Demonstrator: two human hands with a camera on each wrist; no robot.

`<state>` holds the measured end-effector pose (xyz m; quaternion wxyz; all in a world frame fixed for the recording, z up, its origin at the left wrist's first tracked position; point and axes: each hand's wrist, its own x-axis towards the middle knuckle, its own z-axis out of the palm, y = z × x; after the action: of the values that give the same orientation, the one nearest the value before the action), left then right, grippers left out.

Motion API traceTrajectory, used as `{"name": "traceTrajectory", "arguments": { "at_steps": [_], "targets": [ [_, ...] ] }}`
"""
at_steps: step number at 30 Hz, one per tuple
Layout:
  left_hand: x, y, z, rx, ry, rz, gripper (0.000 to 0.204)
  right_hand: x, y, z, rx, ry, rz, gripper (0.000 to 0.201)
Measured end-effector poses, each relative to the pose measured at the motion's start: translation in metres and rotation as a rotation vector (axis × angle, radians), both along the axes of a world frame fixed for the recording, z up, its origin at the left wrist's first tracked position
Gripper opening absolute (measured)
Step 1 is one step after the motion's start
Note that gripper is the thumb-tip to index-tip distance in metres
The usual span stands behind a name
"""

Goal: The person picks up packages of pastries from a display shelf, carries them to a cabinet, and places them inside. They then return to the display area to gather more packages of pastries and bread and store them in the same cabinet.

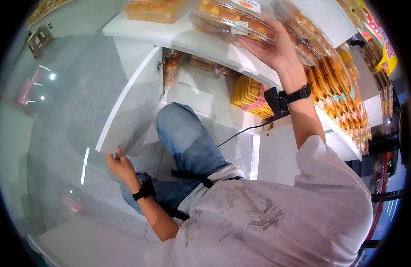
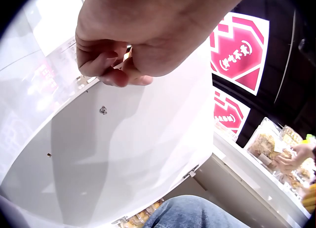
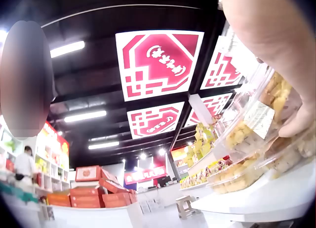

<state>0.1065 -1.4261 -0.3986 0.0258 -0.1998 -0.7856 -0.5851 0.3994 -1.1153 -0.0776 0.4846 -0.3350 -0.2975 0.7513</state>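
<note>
My left hand pinches the free edge of a white cabinet door that stands swung outward; its curled fingers show at the door's edge in the left wrist view. My right hand is up at the counter, holding the near side of a clear plastic box of pastries. In the right wrist view a fingertip presses the clear wall beside a white label. Another long clear box lies right beside that hand.
Inside the cabinet are stacked yellow trays and packed pastries. Another pastry box sits on the white counter. Rows of packed pastries line the right side. My bent knee is at the cabinet opening, near a black cable.
</note>
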Motion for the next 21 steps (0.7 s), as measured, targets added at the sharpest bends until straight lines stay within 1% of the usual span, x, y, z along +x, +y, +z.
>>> {"name": "traceTrajectory", "arguments": {
  "at_steps": [1,3,4,5,7,8,9,10,12,13,14,15,17,18,20,21],
  "targets": [
    [-0.001,-0.001,-0.002,-0.011,-0.004,0.018,0.024,0.002,-0.008,-0.001,0.084,-0.050,-0.016,0.049],
    [-0.005,-0.003,-0.008,-0.066,0.019,-0.001,0.023,0.011,-0.029,0.002,0.129,-0.066,0.085,0.048],
    [-0.007,-0.004,-0.009,-0.136,0.041,0.012,0.021,0.015,-0.045,0.004,0.139,-0.057,0.138,0.044],
    [-0.006,-0.005,-0.008,-0.157,0.035,0.021,0.021,0.021,-0.060,0.005,0.149,-0.051,0.188,0.040],
    [-0.005,-0.003,-0.004,-0.070,-0.041,-0.005,0.022,0.038,-0.082,0.001,0.128,-0.119,0.214,0.036],
    [-0.006,-0.002,-0.008,-0.049,-0.017,0.010,0.021,0.047,-0.088,-0.001,0.062,-0.180,0.397,0.034],
    [-0.007,-0.003,-0.010,-0.060,-0.020,0.018,0.021,0.050,-0.104,-0.009,0.037,-0.196,0.398,0.036],
    [-0.009,-0.004,-0.012,-0.118,-0.005,0.033,0.021,0.060,-0.110,-0.024,-0.049,-0.201,0.417,0.069],
    [-0.013,-0.006,-0.017,-0.189,0.004,0.046,0.020,0.057,-0.134,-0.048,-0.093,-0.406,0.421,0.078],
    [-0.014,-0.005,-0.018,-0.144,0.041,0.043,0.019,0.053,-0.147,-0.054,-0.161,-0.436,0.453,0.081],
    [-0.014,-0.003,-0.019,-0.093,0.076,0.039,0.019,0.060,-0.150,-0.072,-0.265,-0.438,0.474,0.080],
    [-0.013,-0.003,-0.019,-0.097,0.062,0.036,0.019,0.066,-0.154,-0.089,-0.347,-0.378,0.520,0.076],
    [-0.012,-0.004,-0.013,-0.166,0.034,0.045,0.019,0.065,-0.151,-0.110,-0.423,-0.368,0.504,0.071],
    [-0.010,-0.004,-0.010,-0.226,0.061,0.057,0.017,0.067,-0.145,-0.122,-0.430,-0.380,0.506,0.071],
    [-0.011,-0.005,-0.014,-0.208,0.050,0.062,0.017,0.068,-0.125,-0.145,-0.339,-0.386,0.423,0.062],
    [-0.010,-0.005,-0.017,-0.185,0.051,0.065,0.017,0.063,-0.114,-0.156,-0.344,-0.401,0.431,0.062]
  ]
}}
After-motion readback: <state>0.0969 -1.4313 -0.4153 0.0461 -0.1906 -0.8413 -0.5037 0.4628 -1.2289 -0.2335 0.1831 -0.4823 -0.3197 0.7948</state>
